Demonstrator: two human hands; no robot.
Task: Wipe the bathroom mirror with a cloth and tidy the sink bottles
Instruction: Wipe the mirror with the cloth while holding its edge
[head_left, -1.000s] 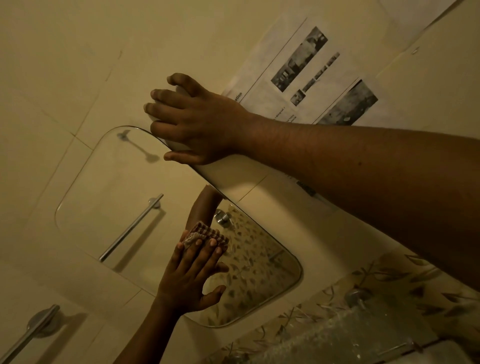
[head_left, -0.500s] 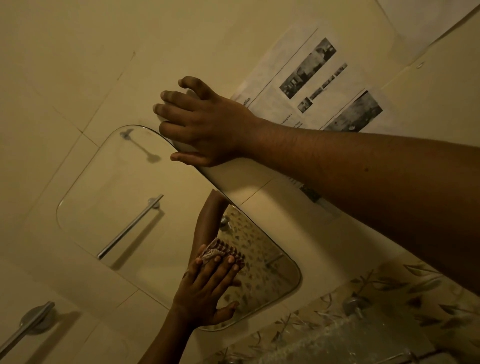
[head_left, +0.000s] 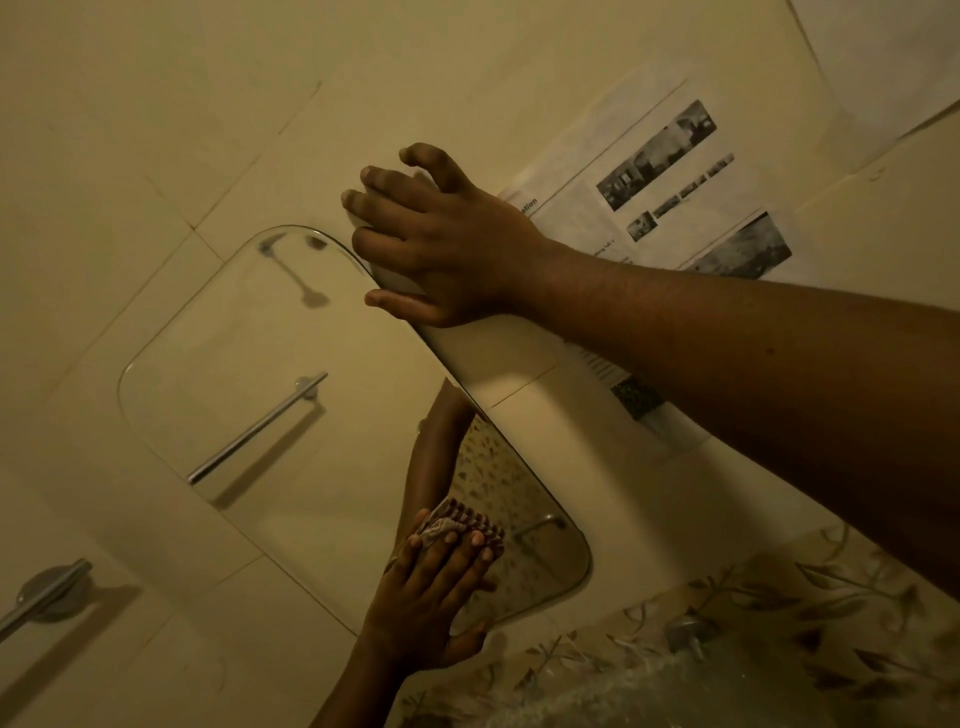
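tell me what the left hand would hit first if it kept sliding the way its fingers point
Probably nothing solid: the left hand, pressing the cloth on the mirror, has bare glass ahead, then the mirror's edge nearest the right hand.

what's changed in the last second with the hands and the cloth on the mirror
The left hand has slid the cloth along the mirror toward its lower right end. The right hand stays braced on the mirror's upper edge. Nothing was picked up or released.

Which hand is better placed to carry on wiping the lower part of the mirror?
The left hand. It presses the cloth flat on the mirror near its lower corner. The right hand carries no cloth and rests spread over the mirror's top edge.
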